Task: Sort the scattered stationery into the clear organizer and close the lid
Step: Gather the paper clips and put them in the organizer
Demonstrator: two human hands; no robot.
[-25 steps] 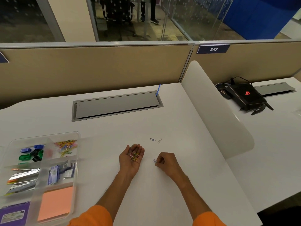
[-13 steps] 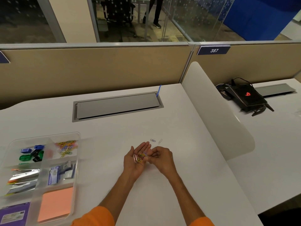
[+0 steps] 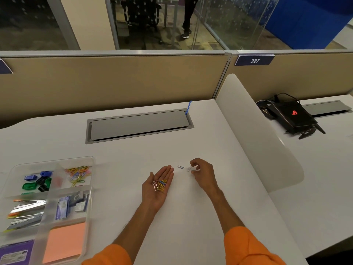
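Note:
My left hand (image 3: 156, 186) lies palm up on the white desk (image 3: 133, 153), fingers straight, with several coloured paper clips (image 3: 159, 185) resting in the palm. A blue-grey paper clip (image 3: 180, 167) lies on the desk just beyond its fingertips. To the right of that clip, my right hand (image 3: 202, 172) curls its thumb and fingertips round a pale paper clip (image 3: 189, 169) at the desk surface. The clear organizer (image 3: 91, 163) stands open at the left edge, with more coloured clips (image 3: 78, 175) in its far right compartment.
Other organizer compartments hold blue and green sharpeners (image 3: 38, 181), silver staplers (image 3: 26, 211), staple boxes (image 3: 70, 205) and orange sticky notes (image 3: 65, 240). A grey cable hatch (image 3: 137, 125) sits at the back. A white divider (image 3: 257, 142) bounds the right; beyond it lies a black device (image 3: 292, 117).
My right hand dropped a clip into the left palm, then moved forward and right to the pale clip. The left hand stayed palm up and shifted slightly.

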